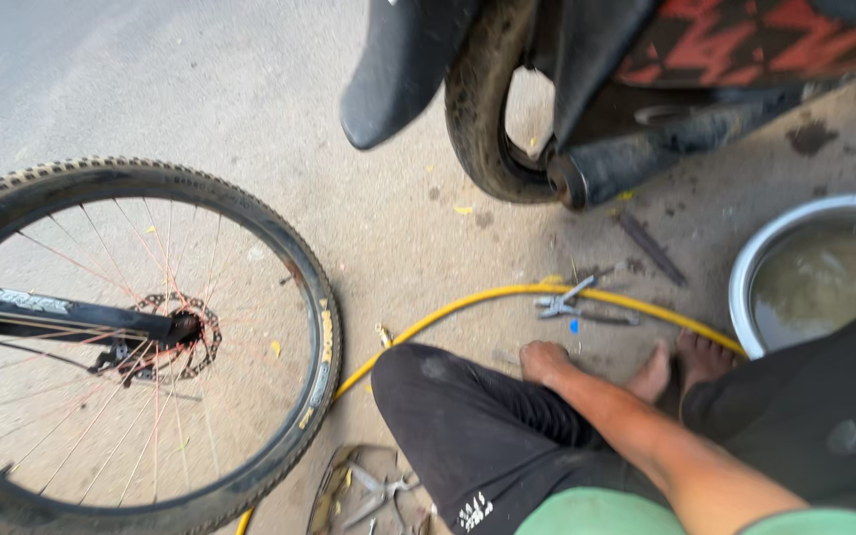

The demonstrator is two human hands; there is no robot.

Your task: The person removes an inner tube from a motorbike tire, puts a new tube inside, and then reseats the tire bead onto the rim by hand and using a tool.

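Green shirt cloth (587, 515) is showing closest to me, and black trousers (478, 436) are covering the bent knees. I am seeing one arm reaching down; which of the hands (544, 362) this is, I cannot tell. It is curling closed on the ground, and I cannot tell if it is holding anything. Just past it, pliers (572, 302) are lying on a yellow hose (448, 312). Bare feet (681, 362) are resting beside it. Far to one side, a bicycle wheel (141, 347) is standing, and a metal bowl (819, 272) of water is sitting on the other.
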